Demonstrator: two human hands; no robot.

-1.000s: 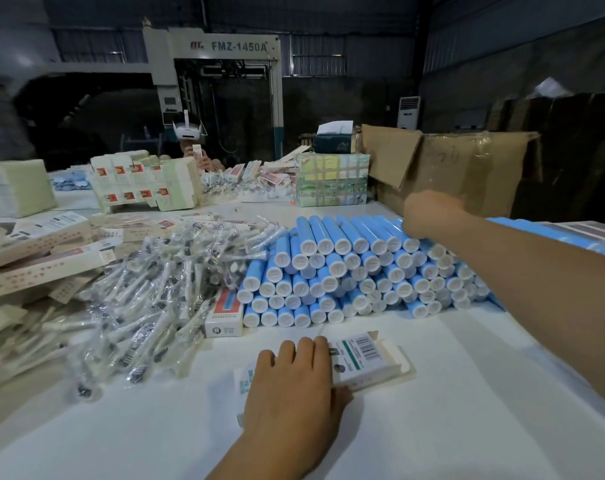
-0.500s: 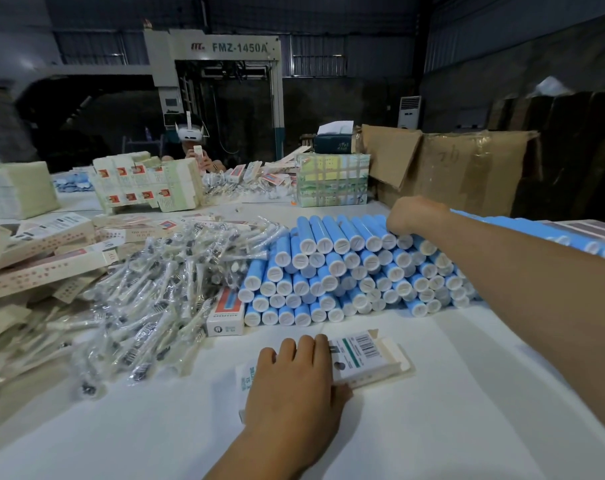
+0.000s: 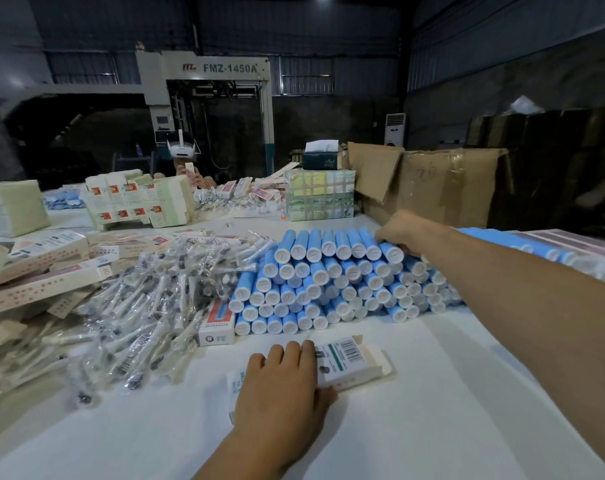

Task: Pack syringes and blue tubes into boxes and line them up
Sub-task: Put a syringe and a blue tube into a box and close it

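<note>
A stack of blue tubes with white caps (image 3: 329, 285) lies across the middle of the white table. My right hand (image 3: 403, 232) reaches onto the stack's top row, its fingers curled round a blue tube (image 3: 391, 252) at the right end. My left hand (image 3: 285, 382) rests flat on a small white box (image 3: 349, 362) with a barcode and an open end flap, near the table's front. A heap of plastic-wrapped syringes (image 3: 148, 306) lies to the left of the tubes.
A closed white box with a red and blue face (image 3: 216, 323) sits against the tube stack. Flat carton blanks (image 3: 34, 268) pile up at left. A brown cardboard carton (image 3: 443, 185) stands at back right. Another person (image 3: 183, 157) sits across the table.
My right hand has moved left and down from above the stack onto the top row and closed on a tube. My left hand stays on the box.
</note>
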